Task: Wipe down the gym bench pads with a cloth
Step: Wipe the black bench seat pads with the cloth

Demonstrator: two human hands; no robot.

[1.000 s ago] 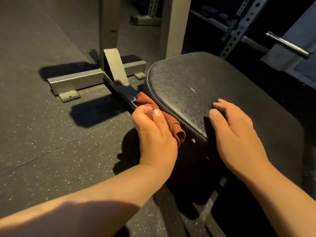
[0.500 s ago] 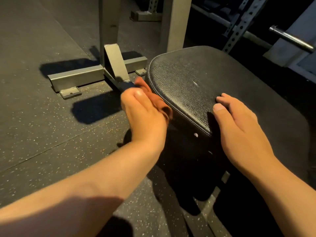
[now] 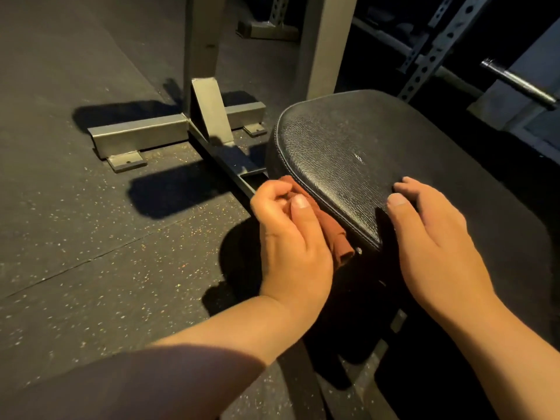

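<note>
Here the left hand (image 3: 291, 237) grips a rust-red cloth (image 3: 331, 234) with curled fingers against the bench pad (image 3: 339, 153)'s near-left edge, while the right hand (image 3: 430, 237) rests flat, fingers relaxed, on top.

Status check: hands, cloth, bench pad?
Left hand grips rust-red cloth against near-left edge of black bench pad. Right hand rests flat on pad top. Steel rack base on floor beyond, apart from both hands.

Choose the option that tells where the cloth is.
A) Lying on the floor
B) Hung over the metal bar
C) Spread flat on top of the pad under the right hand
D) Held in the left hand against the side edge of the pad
D: the left hand grips the cloth against the side edge of the pad, while the right hand rests bare on top.
</note>
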